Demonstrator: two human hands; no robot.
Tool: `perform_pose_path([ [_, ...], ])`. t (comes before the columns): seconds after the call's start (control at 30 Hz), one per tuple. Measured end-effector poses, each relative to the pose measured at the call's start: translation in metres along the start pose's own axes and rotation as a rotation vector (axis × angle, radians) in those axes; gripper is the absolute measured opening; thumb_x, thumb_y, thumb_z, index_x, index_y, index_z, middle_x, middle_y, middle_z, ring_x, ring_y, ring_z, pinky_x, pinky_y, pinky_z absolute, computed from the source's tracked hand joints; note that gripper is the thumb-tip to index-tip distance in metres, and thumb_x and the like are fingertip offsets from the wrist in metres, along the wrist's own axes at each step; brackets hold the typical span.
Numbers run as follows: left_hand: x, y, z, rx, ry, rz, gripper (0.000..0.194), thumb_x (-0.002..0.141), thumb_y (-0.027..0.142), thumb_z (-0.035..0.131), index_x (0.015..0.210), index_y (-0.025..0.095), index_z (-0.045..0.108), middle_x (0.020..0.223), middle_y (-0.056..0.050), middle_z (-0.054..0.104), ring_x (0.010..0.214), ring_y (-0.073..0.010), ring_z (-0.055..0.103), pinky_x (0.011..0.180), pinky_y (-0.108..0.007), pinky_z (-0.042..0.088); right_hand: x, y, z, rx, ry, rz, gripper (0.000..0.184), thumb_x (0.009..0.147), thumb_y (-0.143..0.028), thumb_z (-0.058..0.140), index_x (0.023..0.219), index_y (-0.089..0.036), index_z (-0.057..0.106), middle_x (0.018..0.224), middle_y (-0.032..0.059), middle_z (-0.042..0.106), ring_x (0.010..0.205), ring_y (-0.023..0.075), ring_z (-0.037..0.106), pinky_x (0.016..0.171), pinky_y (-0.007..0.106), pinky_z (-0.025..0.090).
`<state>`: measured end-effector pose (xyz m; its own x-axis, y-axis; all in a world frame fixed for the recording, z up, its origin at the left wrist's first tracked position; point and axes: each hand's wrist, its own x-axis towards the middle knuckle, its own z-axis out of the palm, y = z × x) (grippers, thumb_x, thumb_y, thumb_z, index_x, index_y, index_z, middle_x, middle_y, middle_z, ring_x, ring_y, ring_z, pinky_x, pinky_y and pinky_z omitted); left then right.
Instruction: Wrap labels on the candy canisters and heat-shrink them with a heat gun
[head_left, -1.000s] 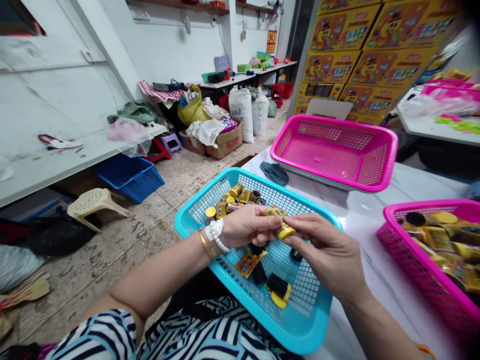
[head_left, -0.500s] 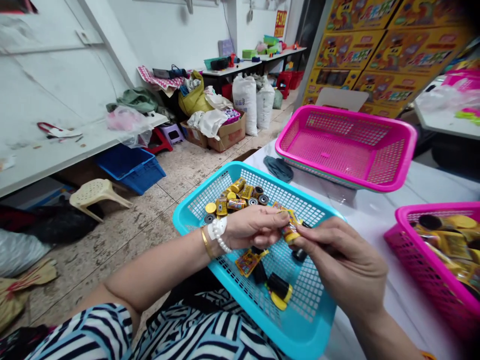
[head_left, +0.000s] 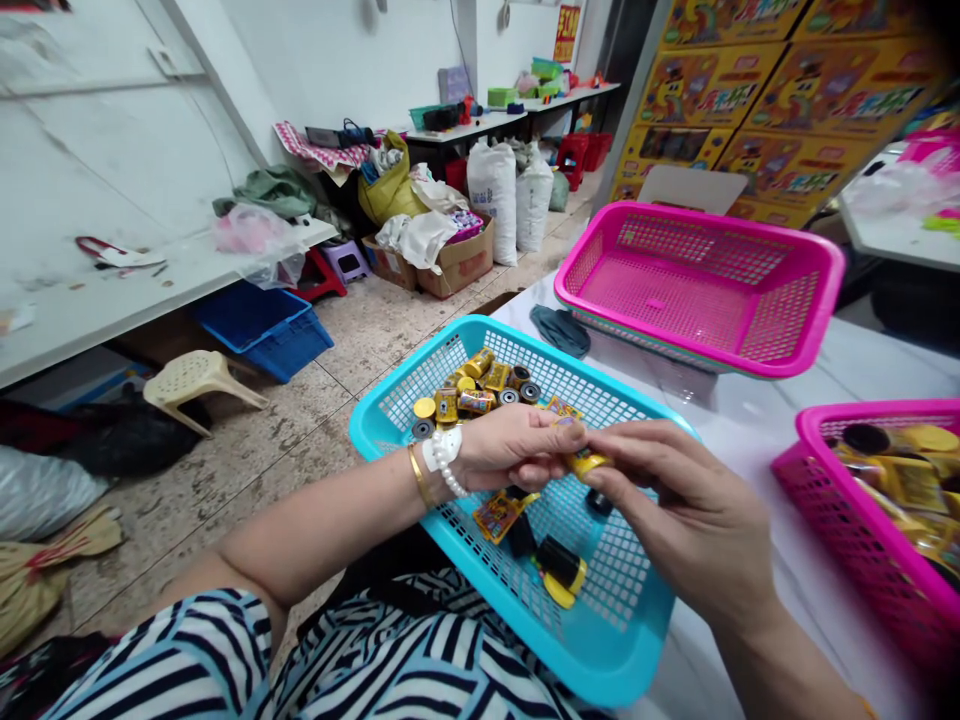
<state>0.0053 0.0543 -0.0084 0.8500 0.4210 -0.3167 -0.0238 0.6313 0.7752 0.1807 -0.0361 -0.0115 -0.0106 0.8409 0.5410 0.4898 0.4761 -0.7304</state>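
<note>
Above a blue plastic basket (head_left: 592,670), my left hand (head_left: 517,445) and my right hand (head_left: 675,500) meet, both closed on one small canister with a yellow end and a printed wrapper (head_left: 587,462). Fingers cover most of it. Beneath them in the basket lie a black canister with a yellow end (head_left: 561,568), a yellow cap (head_left: 559,592) and a printed orange-yellow wrapper (head_left: 496,515). Several wrapped yellow canisters (head_left: 478,400) are heaped at the basket's far left, some showing round dark ends.
A pink basket (head_left: 697,290) stands at the back of the white table (head_left: 862,350). Another pink basket (head_left: 832,500), holding wrapped canisters, is at the right. Dark cloth (head_left: 560,330) lies beside the blue basket. A cream stool (head_left: 199,385) stands on the floor at left.
My right fingers have shifted up and over the canister, now hiding most of the wrapper and leaving its yellow end showing. The camera view has moved slightly.
</note>
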Motion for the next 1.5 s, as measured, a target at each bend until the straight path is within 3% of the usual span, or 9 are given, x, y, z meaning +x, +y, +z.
perform_pose_path([
  [0.3,0.001,0.001,0.004,-0.017,0.005,-0.008,0.039,0.079,0.047,0.075,0.077,0.013,0.057,0.051,0.005,0.052,0.035,-0.0021,0.038,0.035,-0.014,0.024,-0.004,0.002,0.008,0.030,0.178,-0.120,0.024,0.075,-0.006,0.079,0.090,-0.024,0.073,0.088,-0.0005,0.068,0.080,0.0131,0.068,0.069,0.025,0.059],
  [0.5,0.002,0.003,0.003,-0.064,0.049,0.020,0.035,0.076,0.039,0.080,0.084,0.013,0.057,0.062,0.005,0.054,0.045,-0.0019,0.047,0.042,-0.012,0.034,-0.001,0.008,0.009,0.110,0.125,0.084,0.026,0.082,-0.016,0.075,0.105,-0.028,0.073,0.117,0.0034,0.059,0.068,0.0073,0.067,0.060,0.022,0.061],
  [0.7,0.000,0.002,0.004,0.046,0.153,0.122,0.036,0.076,0.034,0.078,0.096,0.016,0.055,0.068,0.002,0.063,0.049,-0.0056,0.057,0.045,-0.014,0.040,-0.001,0.010,0.009,0.137,0.083,0.176,0.030,0.082,-0.021,0.074,0.111,-0.027,0.070,0.114,0.0045,0.059,0.078,0.0122,0.069,0.066,0.027,0.064],
  [0.93,-0.003,0.002,0.004,0.186,0.183,0.101,0.026,0.087,0.041,0.061,0.093,0.018,0.052,0.061,0.003,0.060,0.039,-0.0074,0.052,0.036,-0.015,0.034,0.001,0.007,0.006,-0.126,0.057,-0.128,0.027,0.082,-0.011,0.070,0.106,-0.023,0.070,0.104,0.0042,0.065,0.086,0.0148,0.067,0.073,0.029,0.062],
  [1.1,-0.001,0.001,0.002,0.245,0.501,0.186,0.024,0.090,0.040,0.056,0.089,0.016,0.051,0.072,0.000,0.062,0.050,-0.0089,0.060,0.044,-0.017,0.042,0.006,0.004,-0.004,-0.127,0.036,-0.123,0.026,0.080,-0.008,0.066,0.102,-0.021,0.068,0.102,0.0043,0.066,0.089,0.0153,0.067,0.073,0.027,0.061],
  [1.2,-0.002,-0.005,0.000,0.273,0.324,0.199,0.043,0.085,0.057,0.062,0.096,0.016,0.054,0.074,-0.001,0.063,0.055,-0.0108,0.062,0.051,-0.020,0.046,0.006,0.004,-0.005,-0.138,-0.026,-0.159,0.030,0.081,-0.009,0.065,0.108,-0.022,0.068,0.108,0.0056,0.066,0.100,0.0177,0.066,0.082,0.031,0.060],
  [1.3,-0.003,-0.012,-0.001,0.318,0.112,0.230,0.049,0.077,0.056,0.073,0.095,0.015,0.055,0.068,0.000,0.061,0.055,-0.0097,0.059,0.054,-0.021,0.046,0.005,0.004,0.000,-0.049,-0.042,-0.106,0.024,0.083,-0.016,0.067,0.107,-0.022,0.069,0.109,0.0070,0.066,0.099,0.0183,0.066,0.078,0.031,0.060],
  [1.4,-0.007,-0.014,0.001,0.348,0.088,0.285,0.045,0.078,0.052,0.074,0.094,0.015,0.056,0.065,0.003,0.058,0.054,-0.0078,0.056,0.053,-0.020,0.044,0.005,0.002,0.005,0.058,0.010,-0.054,0.004,0.084,-0.023,0.070,0.086,-0.019,0.071,0.089,0.0047,0.067,0.083,0.0160,0.066,0.066,0.027,0.057],
  [1.5,-0.019,-0.004,0.001,0.505,0.112,0.300,0.039,0.080,0.048,0.073,0.093,0.014,0.058,0.069,0.001,0.061,0.054,-0.0079,0.055,0.052,-0.021,0.042,0.005,-0.002,0.005,0.144,0.023,0.059,0.017,0.087,-0.033,0.067,0.080,-0.017,0.070,0.074,0.0026,0.067,0.069,0.0147,0.065,0.062,0.028,0.054],
])
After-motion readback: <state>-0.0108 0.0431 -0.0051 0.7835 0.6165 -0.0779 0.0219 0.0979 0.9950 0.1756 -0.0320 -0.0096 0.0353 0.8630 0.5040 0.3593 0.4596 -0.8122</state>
